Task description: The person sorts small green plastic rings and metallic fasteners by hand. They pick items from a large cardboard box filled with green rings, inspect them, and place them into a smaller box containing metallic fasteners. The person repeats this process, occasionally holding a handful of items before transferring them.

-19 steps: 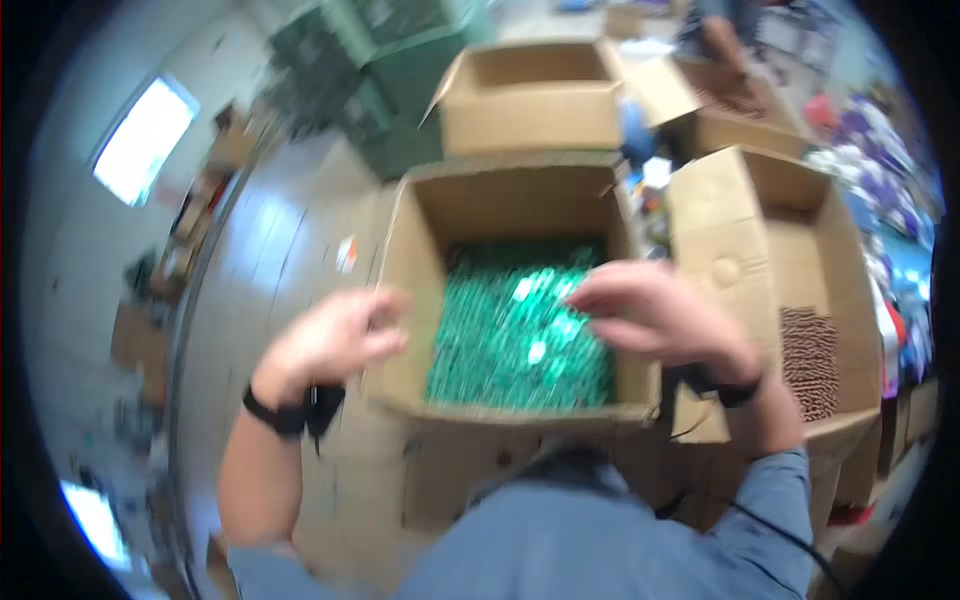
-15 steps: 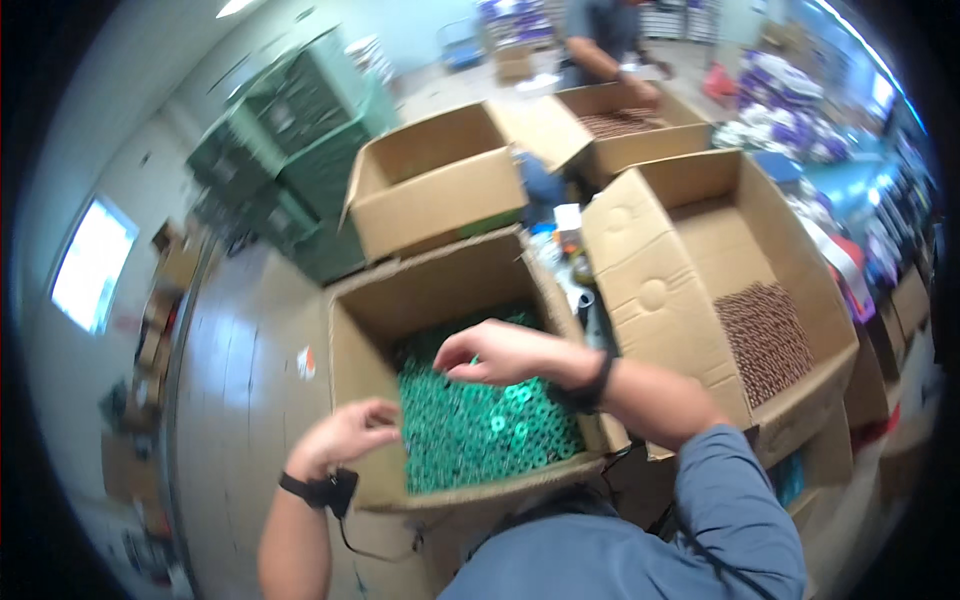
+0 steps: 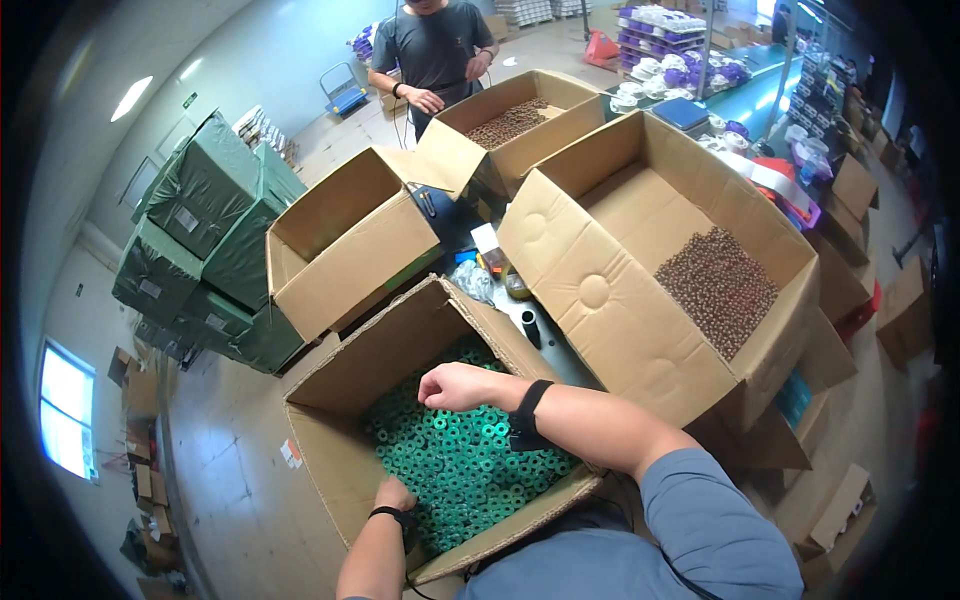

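An open cardboard box (image 3: pixel 330 430) in front of me is filled with several small green rings (image 3: pixel 460 460). My right hand (image 3: pixel 455 386) reaches in over the far side of the green pile, fingers curled down among the rings; whether it holds any is hidden. My left hand (image 3: pixel 393 494) rests low at the near left of the pile, fingers tucked into the rings beside the box wall. Both wrists wear a black band.
A large open box (image 3: pixel 600 300) holding small brown parts (image 3: pixel 718 288) stands to the right. An empty open box (image 3: pixel 345 240) sits behind, green wrapped stacks (image 3: pixel 205 240) to the left. Another person (image 3: pixel 432 50) stands at a far box of brown parts (image 3: pixel 510 122).
The view swung and lifted between frames. My right hand reached further across into the green rings, and my left hand dropped to the near edge inside the box.
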Demonstrator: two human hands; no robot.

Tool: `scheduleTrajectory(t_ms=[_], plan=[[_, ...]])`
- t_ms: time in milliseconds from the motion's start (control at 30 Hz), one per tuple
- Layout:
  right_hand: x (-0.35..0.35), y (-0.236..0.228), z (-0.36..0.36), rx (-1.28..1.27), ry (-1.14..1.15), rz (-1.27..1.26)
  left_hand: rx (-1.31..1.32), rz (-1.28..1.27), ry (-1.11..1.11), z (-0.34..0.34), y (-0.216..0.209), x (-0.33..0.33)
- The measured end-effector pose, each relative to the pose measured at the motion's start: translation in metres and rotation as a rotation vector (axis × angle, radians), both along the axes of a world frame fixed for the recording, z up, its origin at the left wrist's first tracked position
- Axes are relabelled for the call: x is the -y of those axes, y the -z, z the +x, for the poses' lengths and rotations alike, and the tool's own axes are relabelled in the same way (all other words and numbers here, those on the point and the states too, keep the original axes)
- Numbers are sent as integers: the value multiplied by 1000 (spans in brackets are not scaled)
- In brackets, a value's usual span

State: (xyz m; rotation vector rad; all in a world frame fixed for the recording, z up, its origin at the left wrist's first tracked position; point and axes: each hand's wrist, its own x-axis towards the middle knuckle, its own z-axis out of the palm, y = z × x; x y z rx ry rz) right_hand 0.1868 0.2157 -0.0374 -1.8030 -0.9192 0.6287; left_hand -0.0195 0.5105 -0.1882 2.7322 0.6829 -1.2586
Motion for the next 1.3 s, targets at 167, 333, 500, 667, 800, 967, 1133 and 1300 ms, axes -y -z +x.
scheduleTrajectory(t_ms=[167, 333, 500, 667, 800, 967, 1133, 1300], plan=[[-1, 2, 0, 38, -32, -73, -8, 22, -53, -19, 15, 0], [-1, 2, 2, 96, -87, -194, 8, 59, -12, -22, -23, 36], [-5, 5, 2, 129, -88, -206, 55, 95, 26, -29, -12, 31], [0, 10, 1, 135, -76, -201, 82, 74, 48, -29, -19, 39], [-2, 9, 4, 130, -82, -228, 112, 67, 43, -32, -11, 35], [-3, 12, 3, 136, -88, -197, 149, 66, 20, -33, -9, 34], [-2, 13, -1, 173, -94, -178, 264, 63, 30, -42, 7, 29], [-1, 17, 6, 169, -84, -244, 168, 71, -12, -23, -1, 29]])
